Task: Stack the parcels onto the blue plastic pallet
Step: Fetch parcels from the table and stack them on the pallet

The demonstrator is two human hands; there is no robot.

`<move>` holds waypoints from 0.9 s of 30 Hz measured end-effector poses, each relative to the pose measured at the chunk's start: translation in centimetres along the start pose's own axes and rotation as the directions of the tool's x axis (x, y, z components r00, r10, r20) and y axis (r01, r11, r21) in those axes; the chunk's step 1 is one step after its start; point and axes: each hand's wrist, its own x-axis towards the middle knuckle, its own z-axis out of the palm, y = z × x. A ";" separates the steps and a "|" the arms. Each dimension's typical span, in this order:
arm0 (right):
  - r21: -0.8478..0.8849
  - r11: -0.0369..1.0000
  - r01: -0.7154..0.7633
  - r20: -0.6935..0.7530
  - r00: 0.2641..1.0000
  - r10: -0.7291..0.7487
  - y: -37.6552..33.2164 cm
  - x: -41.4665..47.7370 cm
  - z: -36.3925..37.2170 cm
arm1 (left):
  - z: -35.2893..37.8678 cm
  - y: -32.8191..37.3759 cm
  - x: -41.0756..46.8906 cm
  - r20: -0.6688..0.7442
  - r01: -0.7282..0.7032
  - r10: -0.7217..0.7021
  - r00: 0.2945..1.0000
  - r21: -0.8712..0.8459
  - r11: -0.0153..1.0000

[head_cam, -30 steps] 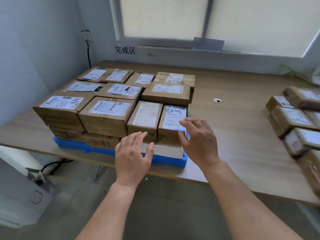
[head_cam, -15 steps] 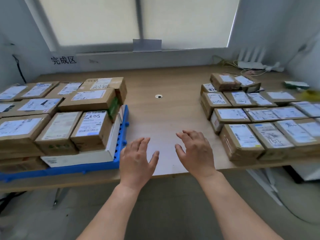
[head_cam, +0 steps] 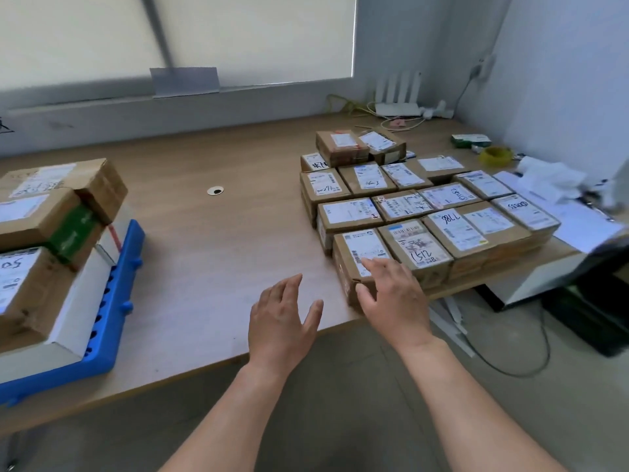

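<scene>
Both bare hands out in front, palms down, fingers loose
The left hand (head_cam: 280,321) is held flat, fingers close together and pointing up and to the right, thumb splayed wide; the left forearm (head_cam: 235,413) runs in from the lower middle. The right hand (head_cam: 391,294) lies further forward, fingers spread and almost straight, thumb set apart on its left; the right forearm (head_cam: 476,403) comes from the lower right

Blue plastic pallet (head_cam: 112,301) lies flat on the worktop (head_cam: 211,253), rim knobs showing. On it, brown cardboard parcels (head_cam: 98,185) with white labels are stacked in layers over a flat white box (head_cam: 78,301); one has green tape. Well right of the pallet sits a second block of labelled parcels (head_cam: 425,212) in tight rows, with two perched on top at the back.
</scene>
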 end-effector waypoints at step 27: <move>0.125 0.814 -0.567 0.465 0.759 0.456 7.3 5.2 5.5 | 9.0 2.4 10.6 0.388 0.301 -0.182 0.904 -0.272 0.914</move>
